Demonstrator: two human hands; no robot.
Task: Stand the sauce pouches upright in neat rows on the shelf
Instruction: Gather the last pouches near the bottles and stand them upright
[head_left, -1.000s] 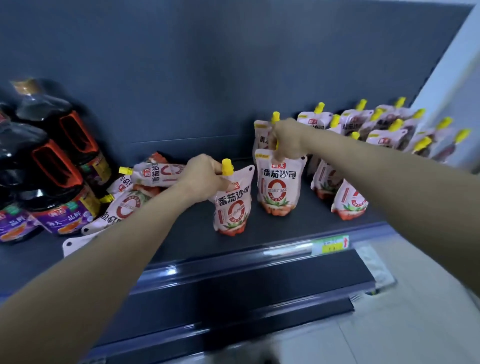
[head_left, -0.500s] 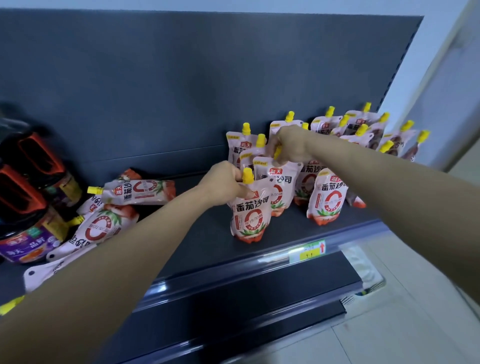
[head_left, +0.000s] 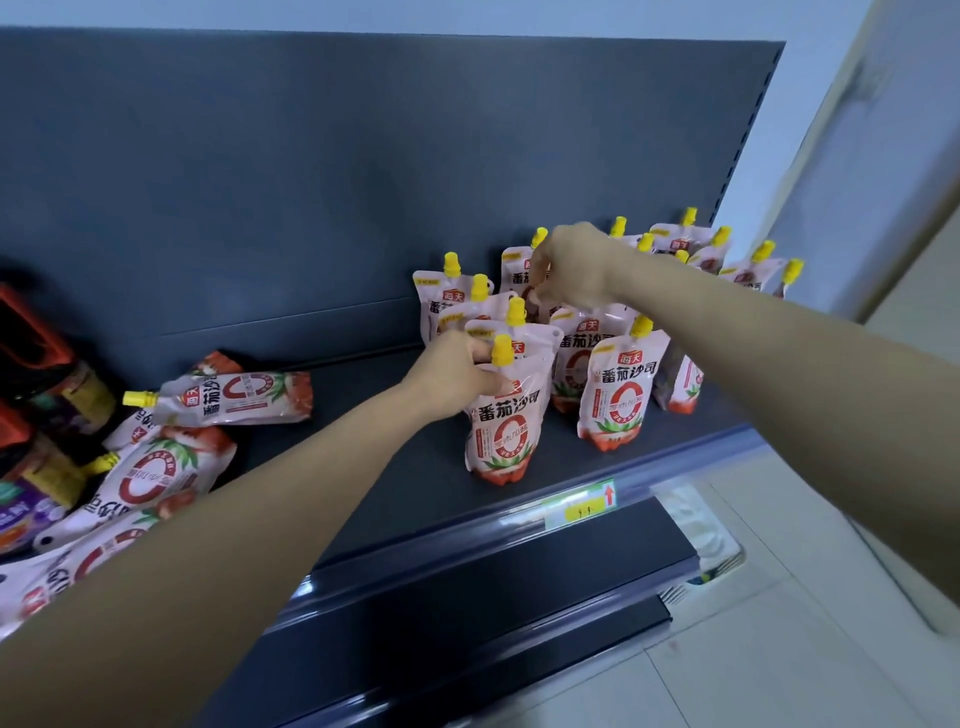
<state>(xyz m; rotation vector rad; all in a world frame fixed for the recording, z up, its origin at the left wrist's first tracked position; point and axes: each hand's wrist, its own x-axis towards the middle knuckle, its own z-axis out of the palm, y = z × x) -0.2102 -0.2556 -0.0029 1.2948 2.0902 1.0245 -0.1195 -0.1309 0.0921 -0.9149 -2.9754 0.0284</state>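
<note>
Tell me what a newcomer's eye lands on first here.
First, the two bare arms reaching in: the left hand pinches the front sauce pouch by its yellow cap, and the right hand works among the upright pouches behind. Then the toppled pouches heaped at the shelf's left.

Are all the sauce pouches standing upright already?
No, several pouches lie flat in a heap at the left of the shelf.

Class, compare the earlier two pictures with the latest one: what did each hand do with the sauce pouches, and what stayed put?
The left hand kept its grip on the front pouch and brought it right, close to the standing group. The right hand left the pouch it had held and reached further back into the rows. The lying pouches at left and the shelf stayed as they were.
</note>
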